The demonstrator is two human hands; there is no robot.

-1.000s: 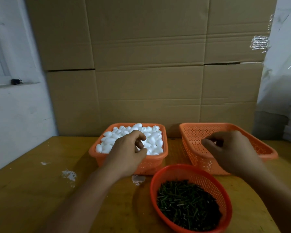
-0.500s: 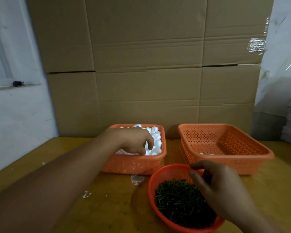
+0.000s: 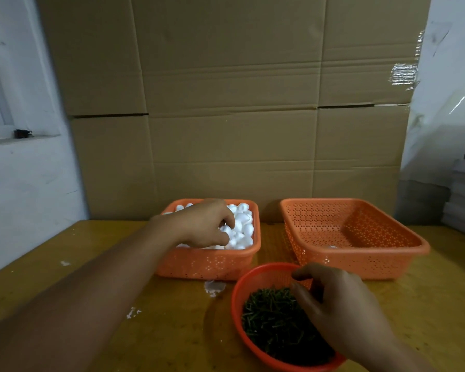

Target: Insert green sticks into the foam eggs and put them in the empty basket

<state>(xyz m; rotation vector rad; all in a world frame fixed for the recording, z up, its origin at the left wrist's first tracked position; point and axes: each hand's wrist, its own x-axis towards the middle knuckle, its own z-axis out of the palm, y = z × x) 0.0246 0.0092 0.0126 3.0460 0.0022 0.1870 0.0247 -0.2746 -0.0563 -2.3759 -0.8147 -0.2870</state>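
Stacked cardboard sheets (image 3: 234, 103) back a yellow wooden table (image 3: 65, 280). Three orange containers noted, placed relative to the round basket (image 3: 238, 304) of green sticks (image 3: 274, 326): egg basket (image 3: 212, 263) behind-left, heaped with foam eggs (image 3: 242, 224); empty basket (image 3: 360, 261) behind-right. Left hand (image 3: 204, 224) curls into the eggs, pinching one. Right hand (image 3: 344, 310) hovers over the sticks, fingers bent; grasp cannot be determined.
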